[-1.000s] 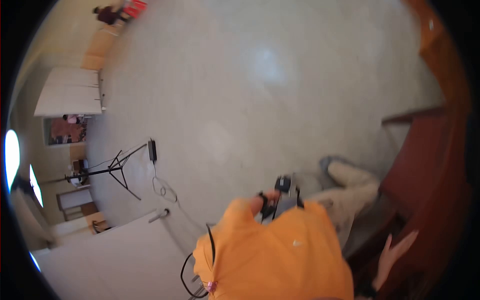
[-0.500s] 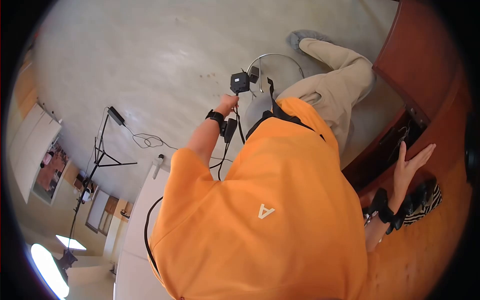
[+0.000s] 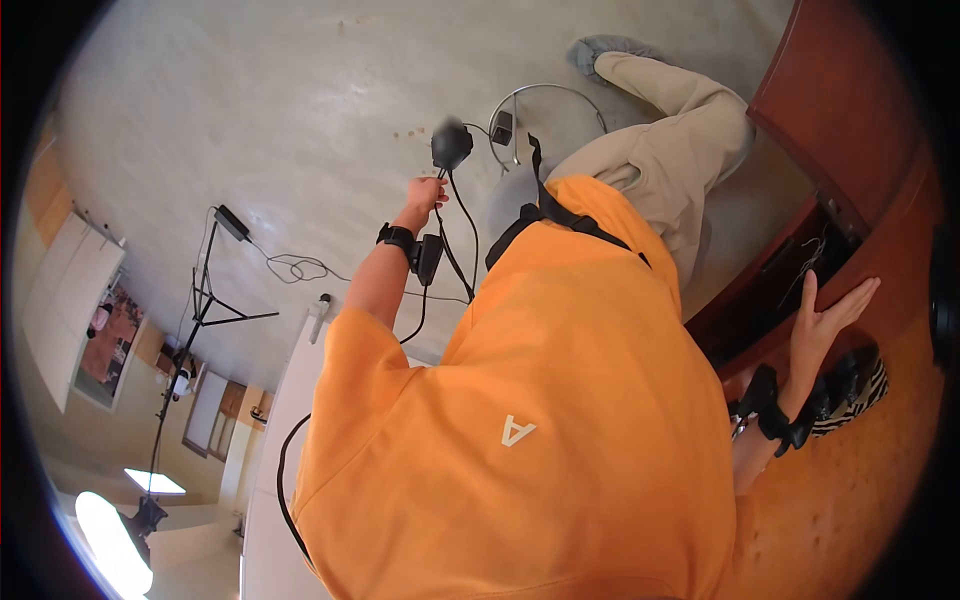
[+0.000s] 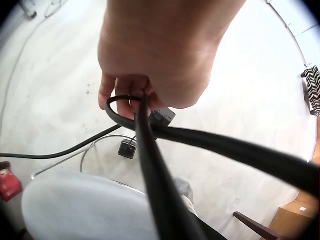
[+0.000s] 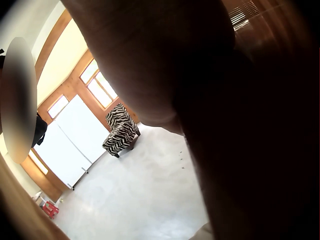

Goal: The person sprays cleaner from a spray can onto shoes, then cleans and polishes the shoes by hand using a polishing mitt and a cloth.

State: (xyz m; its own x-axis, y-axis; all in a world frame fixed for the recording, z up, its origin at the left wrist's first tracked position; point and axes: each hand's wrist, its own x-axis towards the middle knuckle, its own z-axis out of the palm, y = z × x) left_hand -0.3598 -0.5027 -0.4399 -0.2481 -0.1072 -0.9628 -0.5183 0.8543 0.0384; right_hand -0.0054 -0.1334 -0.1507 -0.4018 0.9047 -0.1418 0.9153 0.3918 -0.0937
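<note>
Left hand [image 3: 428, 194] outstretched ahead of orange shirt [image 3: 540, 400], fingers curled round black cable [image 4: 215, 140]. Right hand [image 3: 824, 322] right of shirt, grasping nothing, fingers straight, thumb spread.

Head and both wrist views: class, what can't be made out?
- Head: surface detail of the black device, blurred.
- Left wrist: part of the left grip, behind the black cable.
- Left wrist: zebra-print armchair, cut by the right edge.
- Right wrist: fingertips of the right grip, lost in darkness.

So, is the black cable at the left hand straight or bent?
Bent: in the left wrist view, the black cable doubles back beside the left hand.
</note>
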